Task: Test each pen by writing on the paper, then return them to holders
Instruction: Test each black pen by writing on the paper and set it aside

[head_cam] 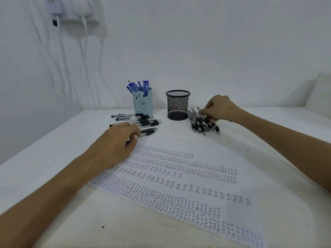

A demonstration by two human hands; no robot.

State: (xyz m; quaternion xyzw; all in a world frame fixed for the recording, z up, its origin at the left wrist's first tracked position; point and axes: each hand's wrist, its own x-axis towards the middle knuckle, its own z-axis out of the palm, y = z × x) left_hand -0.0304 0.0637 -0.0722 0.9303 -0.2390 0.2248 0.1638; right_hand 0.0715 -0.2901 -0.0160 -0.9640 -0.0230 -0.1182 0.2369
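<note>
A white sheet of paper (206, 158) covered with rows of the handwritten word TEST lies on the white table (53, 154). A light blue bear holder (143, 102) stands at the back with several blue pens (138, 86) in it. To its right stands an empty black mesh holder (177, 105). Several black pens (139, 119) lie loose left of centre; my left hand (118, 140) rests on them, fingers on one pen (147, 132). My right hand (217, 108) grips the bunched pile of black pens (203, 123) beside the mesh holder.
A white wall rises behind the table. A power strip with plugs (71, 9) is mounted at the upper left, and white cables (57, 68) hang down from it. A white cushion-like edge (318, 92) shows at the right.
</note>
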